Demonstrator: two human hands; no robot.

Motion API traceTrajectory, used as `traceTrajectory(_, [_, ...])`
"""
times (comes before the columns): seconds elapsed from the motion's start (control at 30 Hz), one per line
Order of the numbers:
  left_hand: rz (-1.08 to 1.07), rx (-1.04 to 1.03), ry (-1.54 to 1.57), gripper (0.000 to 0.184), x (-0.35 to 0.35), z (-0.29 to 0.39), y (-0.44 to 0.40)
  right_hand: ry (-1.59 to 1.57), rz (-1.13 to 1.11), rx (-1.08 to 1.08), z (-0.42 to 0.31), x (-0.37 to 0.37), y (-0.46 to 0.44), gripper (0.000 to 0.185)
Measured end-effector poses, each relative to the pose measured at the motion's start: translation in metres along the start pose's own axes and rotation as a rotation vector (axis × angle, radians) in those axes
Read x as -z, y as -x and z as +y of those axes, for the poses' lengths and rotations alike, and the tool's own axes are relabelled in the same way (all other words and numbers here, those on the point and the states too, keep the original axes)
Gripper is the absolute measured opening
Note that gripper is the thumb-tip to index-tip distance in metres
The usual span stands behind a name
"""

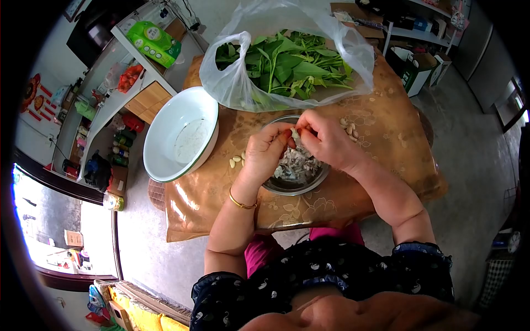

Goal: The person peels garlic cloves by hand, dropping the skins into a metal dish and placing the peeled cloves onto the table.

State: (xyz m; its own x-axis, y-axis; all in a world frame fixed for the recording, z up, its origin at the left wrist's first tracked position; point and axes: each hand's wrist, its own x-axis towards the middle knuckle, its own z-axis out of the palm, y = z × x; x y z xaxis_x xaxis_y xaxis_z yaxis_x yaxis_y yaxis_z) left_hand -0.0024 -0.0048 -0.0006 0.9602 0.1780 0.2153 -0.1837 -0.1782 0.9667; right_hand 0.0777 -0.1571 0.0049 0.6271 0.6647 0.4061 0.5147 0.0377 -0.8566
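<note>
My left hand (pixel 265 151) and my right hand (pixel 326 138) meet above a steel bowl (pixel 295 191), their fingertips pinched together on a small whitish garlic clove (pixel 295 134). Whitish, papery garlic skins (pixel 298 165) fill much of the bowl below. To the left of the bowl lie several pale peeled garlic cloves (pixel 236 159), close to my left wrist. More garlic cloves (pixel 349 129) rest on the tablecloth beyond my right hand. My fingers partly cover the held clove and the bowl's far side.
A brown patterned cloth covers the table (pixel 386 138). At its left stands a white enamel basin (pixel 187 138). An open clear plastic bag (pixel 353 60) with leafy greens (pixel 292 63) takes up the far side. Shelving (pixel 118 91) stands on the left.
</note>
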Motion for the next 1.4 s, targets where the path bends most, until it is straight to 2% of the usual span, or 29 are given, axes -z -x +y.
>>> traceTrajectory(0.27, [0.003,0.048,0.196,0.015,0.000,-0.005,-0.002,-0.418,-0.059,-0.298,-0.003,0.005,-0.003,0.007])
traceTrajectory(0.37, [0.009,0.031,0.166,0.015,0.001,-0.009,-0.003,-0.261,-0.017,-0.178,0.001,0.000,-0.002,0.008])
traceTrajectory(0.47, [0.068,0.077,0.115,0.015,0.001,-0.002,-0.003,-0.236,-0.017,-0.102,-0.001,-0.002,-0.002,0.006])
traceTrajectory(0.77, [0.043,-0.079,-0.091,0.017,0.003,-0.005,-0.004,-0.074,-0.027,-0.021,0.006,0.000,-0.002,0.009])
traceTrajectory(1.07, [0.009,-0.125,-0.112,0.017,-0.002,-0.004,-0.004,0.255,0.116,0.193,0.002,-0.006,-0.001,0.007])
traceTrajectory(1.17, [0.007,-0.056,-0.195,0.014,0.001,0.001,-0.001,0.348,0.148,0.272,0.002,-0.009,0.001,0.010])
traceTrajectory(1.27, [0.048,-0.111,-0.143,0.009,-0.001,-0.005,-0.003,0.419,0.150,0.354,0.004,-0.011,0.003,0.012])
traceTrajectory(1.4, [0.012,-0.175,-0.309,0.007,0.002,0.001,-0.001,0.361,0.121,0.283,0.002,-0.012,0.004,0.010])
